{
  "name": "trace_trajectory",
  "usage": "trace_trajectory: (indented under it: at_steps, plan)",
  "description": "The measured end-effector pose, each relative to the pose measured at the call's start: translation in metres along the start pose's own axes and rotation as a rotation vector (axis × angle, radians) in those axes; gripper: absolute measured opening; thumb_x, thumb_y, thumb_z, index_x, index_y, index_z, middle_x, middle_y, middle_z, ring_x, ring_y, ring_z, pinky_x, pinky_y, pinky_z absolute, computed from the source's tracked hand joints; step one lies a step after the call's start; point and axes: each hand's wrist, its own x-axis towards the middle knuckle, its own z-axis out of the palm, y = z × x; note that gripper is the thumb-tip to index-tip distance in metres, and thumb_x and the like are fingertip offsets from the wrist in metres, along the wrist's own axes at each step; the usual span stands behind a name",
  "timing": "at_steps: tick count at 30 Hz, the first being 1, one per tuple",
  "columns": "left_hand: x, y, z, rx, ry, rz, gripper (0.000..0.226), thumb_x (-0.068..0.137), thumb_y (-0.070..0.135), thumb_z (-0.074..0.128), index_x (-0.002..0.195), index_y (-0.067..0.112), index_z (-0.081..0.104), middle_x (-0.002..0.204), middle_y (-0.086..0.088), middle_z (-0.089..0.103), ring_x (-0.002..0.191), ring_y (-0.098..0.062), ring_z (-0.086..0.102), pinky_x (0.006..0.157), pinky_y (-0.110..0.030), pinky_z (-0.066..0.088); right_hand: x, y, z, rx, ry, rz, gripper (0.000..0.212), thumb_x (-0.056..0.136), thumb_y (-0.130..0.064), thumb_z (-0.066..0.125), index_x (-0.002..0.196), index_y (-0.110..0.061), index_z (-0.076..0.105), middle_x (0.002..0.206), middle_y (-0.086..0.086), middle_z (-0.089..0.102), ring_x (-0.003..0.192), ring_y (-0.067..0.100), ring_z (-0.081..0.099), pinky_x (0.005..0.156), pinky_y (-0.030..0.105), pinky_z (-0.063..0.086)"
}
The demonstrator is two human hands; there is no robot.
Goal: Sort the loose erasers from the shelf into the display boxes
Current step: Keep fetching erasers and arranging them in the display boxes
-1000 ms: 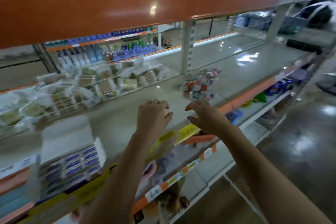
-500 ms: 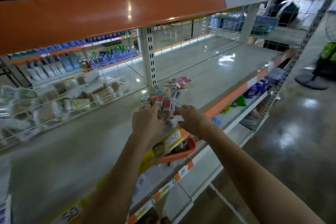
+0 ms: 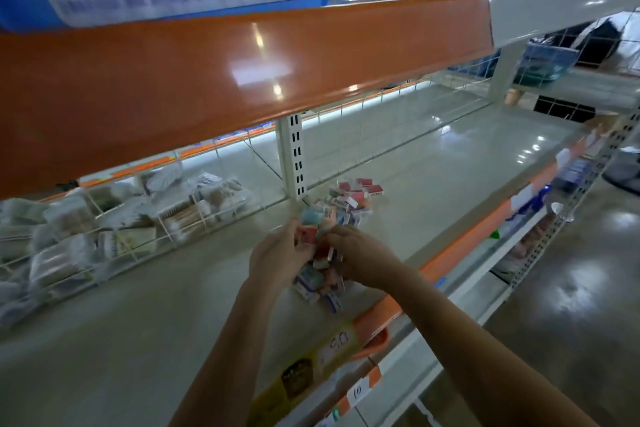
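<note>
Both hands in eraser pile (image 3: pixel 341 215) mid-shelf (image 3: pixel 433 184), nr front edge. L hand (image 3: pixel 277 258) pinching red eraser (image 3: pixel 309 236); R hand (image 3: pixel 363 262) curled over erasers, grip unclear. Bagged goods (image 3: pixel 104 229) behind wire divider at left.

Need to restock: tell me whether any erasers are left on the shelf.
Yes, a pile of erasers lies on the shelf beyond both hands.

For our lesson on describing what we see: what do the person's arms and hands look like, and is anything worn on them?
Both forearms are bare, with no sleeves in view. The left hand and right hand wear no gloves; no watch, bracelet or ring shows. The picture is blurred, so small details on the fingers cannot be told.
</note>
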Motion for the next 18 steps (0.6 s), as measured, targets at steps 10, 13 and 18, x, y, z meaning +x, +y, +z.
trace_trajectory:
  at_steps: [10, 13, 18]
  plan:
    - [0.0, 0.01, 0.004, 0.011, -0.016, -0.088, 0.039, 0.08, 0.038, 0.061, 0.117, 0.027, 0.057, 0.105, 0.0, 0.066, 0.092, -0.02, 0.059, 0.071, -0.029, 0.042, -0.001, 0.013, -0.003, 0.062, 0.026, -0.095, 0.038, 0.085, -0.018, 0.062, 0.122, -0.018, 0.057, 0.129, 0.003, 0.052, 0.12, 0.02, 0.045, 0.097, 0.033, 0.041]
    - [-0.004, 0.016, 0.002, 0.064, 0.006, -0.106, 0.037, 0.081, 0.03, 0.061, 0.118, 0.027, 0.059, 0.106, -0.001, 0.067, 0.095, -0.021, 0.06, 0.073, -0.028, 0.043, -0.008, 0.018, -0.01, 0.177, 0.024, -0.115, 0.035, 0.085, -0.022, 0.063, 0.119, -0.017, 0.06, 0.125, 0.004, 0.055, 0.11, 0.019, 0.052, 0.091, 0.03, 0.043]
    - [-0.019, 0.027, -0.004, 0.041, 0.09, -0.096, 0.035, 0.082, 0.034, 0.067, 0.115, 0.024, 0.06, 0.109, -0.001, 0.066, 0.094, -0.021, 0.061, 0.074, -0.032, 0.045, -0.023, 0.024, -0.024, 0.309, 0.071, -0.069, 0.026, 0.088, -0.019, 0.06, 0.113, -0.01, 0.059, 0.115, 0.008, 0.058, 0.09, 0.012, 0.054, 0.08, 0.024, 0.047]
